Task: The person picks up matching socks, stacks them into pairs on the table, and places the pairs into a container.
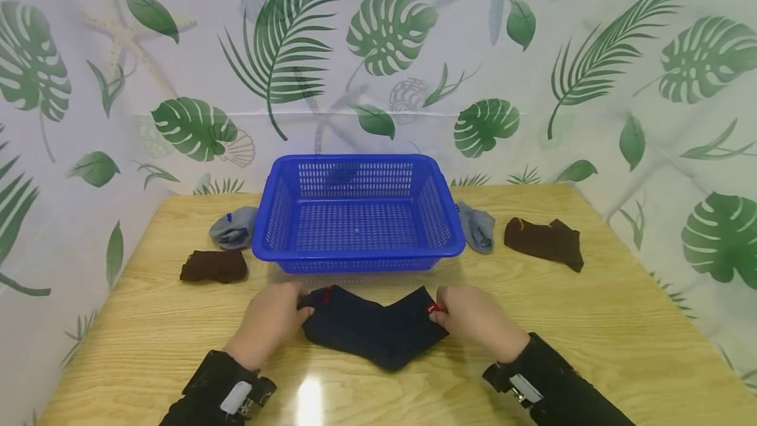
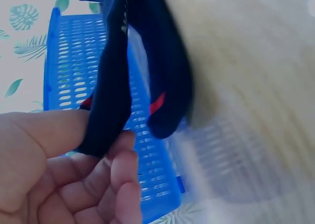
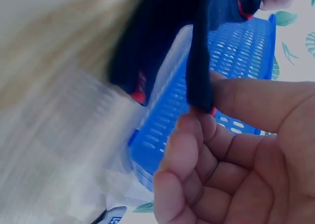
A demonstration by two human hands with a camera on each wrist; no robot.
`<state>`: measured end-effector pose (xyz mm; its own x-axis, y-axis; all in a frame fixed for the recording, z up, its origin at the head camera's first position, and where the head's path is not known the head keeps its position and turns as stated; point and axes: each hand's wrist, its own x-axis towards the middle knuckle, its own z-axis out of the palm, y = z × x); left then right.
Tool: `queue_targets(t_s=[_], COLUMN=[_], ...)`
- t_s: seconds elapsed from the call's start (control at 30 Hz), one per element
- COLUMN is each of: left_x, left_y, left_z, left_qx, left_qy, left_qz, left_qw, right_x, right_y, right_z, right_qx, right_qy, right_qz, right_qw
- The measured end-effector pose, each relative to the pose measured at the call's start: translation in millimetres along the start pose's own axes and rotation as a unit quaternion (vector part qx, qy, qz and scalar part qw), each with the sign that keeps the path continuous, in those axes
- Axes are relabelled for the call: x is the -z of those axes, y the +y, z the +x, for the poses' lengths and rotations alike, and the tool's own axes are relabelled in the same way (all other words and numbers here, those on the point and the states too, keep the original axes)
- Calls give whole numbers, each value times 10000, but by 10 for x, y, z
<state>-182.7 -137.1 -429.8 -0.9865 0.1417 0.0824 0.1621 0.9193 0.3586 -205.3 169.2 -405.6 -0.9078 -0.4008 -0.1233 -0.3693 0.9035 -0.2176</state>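
A dark navy sock (image 1: pixel 378 334) with red marks at both ends is stretched sideways in front of the blue basket, bent at its heel. My left hand (image 1: pixel 273 317) pinches its left end between thumb and fingers. At the other end, by a red tag, my right hand (image 1: pixel 476 317) pinches the fabric the same way. In the left wrist view a fold of the sock (image 2: pixel 110 86) passes between thumb and fingertips, and a second dark flap with a red mark hangs beside it. The right wrist view shows a narrow edge of the sock (image 3: pixel 198 66) pinched.
A blue plastic basket (image 1: pixel 357 255) with perforated sides stands behind the sock. Left of it lie a grey sock (image 1: pixel 234 229) and a brown sock (image 1: pixel 214 266); right of it, another grey sock (image 1: pixel 478 227) and brown sock (image 1: pixel 544 242). A leaf-patterned sheet (image 1: pixel 331 84) backs the wooden table (image 1: pixel 615 347).
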Motion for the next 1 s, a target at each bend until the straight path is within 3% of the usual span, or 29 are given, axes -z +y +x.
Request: queue_targets(t_s=[0.2, 0.33, 0.47, 0.53, 0.6, 0.67, 0.73, 0.83, 1.0], left_x=[-8, -54, -91, -127, -175, -220, -247, -242, -164], left_y=[-8, 35, 195, 304, 406, 477, 504, 479, 377], left_z=[6, -26, -97, -135, -165, -183, -181, -173, -167], left_qx=[26, 0, -703, -1231, -1575, -1649, -1611, -1479, -1292], left_qy=[-347, -207, 148, -158, -949, -1713, -2203, -2485, -2922], left_qz=[-91, 88, 488, 532, 462, 546, 747, 898, 682], left_qw=[9994, 9997, 9962, 9908, 9819, 9698, 9591, 9530, 9451], right_x=[-11, -87, -115, -133, -160, -199, -242, -297, -352], right_y=[38, 48, -65, -155, -240, -298, -318, -299, -206], right_z=[87, 115, 71, 39, 12, -9, -29, -49, -77], right_qx=[-49, -73, 431, 947, 1411, 1704, 1854, 1906, 1801], right_qy=[-191, -93, 450, 527, 111, -531, -1063, -1404, -1864], right_qz=[96, -128, -696, -828, -684, -568, -569, -735, -744], right_qw=[9998, 9998, 9956, 9907, 9876, 9823, 9752, 9688, 9629])
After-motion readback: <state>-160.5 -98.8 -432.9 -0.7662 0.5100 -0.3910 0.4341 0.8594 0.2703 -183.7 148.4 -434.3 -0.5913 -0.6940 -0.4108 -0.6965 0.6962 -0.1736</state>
